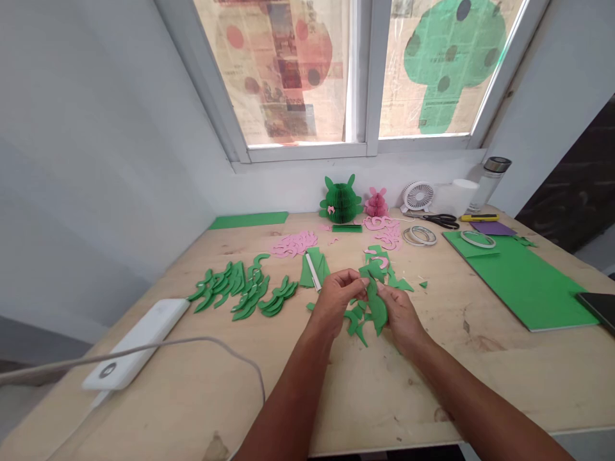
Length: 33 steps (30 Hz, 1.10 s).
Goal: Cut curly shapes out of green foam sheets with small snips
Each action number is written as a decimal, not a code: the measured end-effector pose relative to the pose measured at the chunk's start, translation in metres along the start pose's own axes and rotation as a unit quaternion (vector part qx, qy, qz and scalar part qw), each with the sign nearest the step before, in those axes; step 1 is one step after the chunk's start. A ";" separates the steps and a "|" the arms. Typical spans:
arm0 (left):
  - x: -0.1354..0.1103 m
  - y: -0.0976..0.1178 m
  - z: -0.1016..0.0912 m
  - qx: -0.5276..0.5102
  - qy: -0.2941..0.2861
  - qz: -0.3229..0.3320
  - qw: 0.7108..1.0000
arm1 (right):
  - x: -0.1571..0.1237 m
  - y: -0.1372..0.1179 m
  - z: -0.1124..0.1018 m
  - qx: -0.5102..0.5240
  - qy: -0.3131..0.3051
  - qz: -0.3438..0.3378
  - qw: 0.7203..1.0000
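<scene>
My left hand (336,294) and my right hand (401,317) meet over the middle of the wooden table (432,378). Both pinch a curved green paper cutout (376,304), the left at its top end, the right along its lower side. More green scraps (355,323) lie just under the hands. To the left, rows of green curved pieces (240,288) are laid out. Pink cut pieces (294,244) lie farther back.
A white power bank (137,342) with a cable sits front left. Green sheets (521,282) and tape rolls (420,235) are at right, with scissors (442,221), a small fan (417,195) and a bottle (490,182) behind. Green (340,202) and pink (376,203) honeycomb paper figures stand by the wall.
</scene>
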<state>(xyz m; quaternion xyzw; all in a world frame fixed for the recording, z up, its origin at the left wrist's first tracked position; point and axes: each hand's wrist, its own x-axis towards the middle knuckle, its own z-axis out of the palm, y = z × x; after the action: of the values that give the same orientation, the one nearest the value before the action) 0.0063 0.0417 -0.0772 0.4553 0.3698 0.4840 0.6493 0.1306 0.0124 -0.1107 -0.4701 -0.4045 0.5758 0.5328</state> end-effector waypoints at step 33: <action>0.000 -0.001 -0.003 0.008 -0.016 0.003 1.000 | -0.003 -0.005 0.002 -0.004 0.014 0.016 1.000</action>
<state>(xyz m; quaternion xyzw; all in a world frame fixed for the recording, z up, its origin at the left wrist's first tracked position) 0.0037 0.0418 -0.0790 0.4690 0.3618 0.4757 0.6503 0.1297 0.0102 -0.1054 -0.4870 -0.3914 0.5760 0.5272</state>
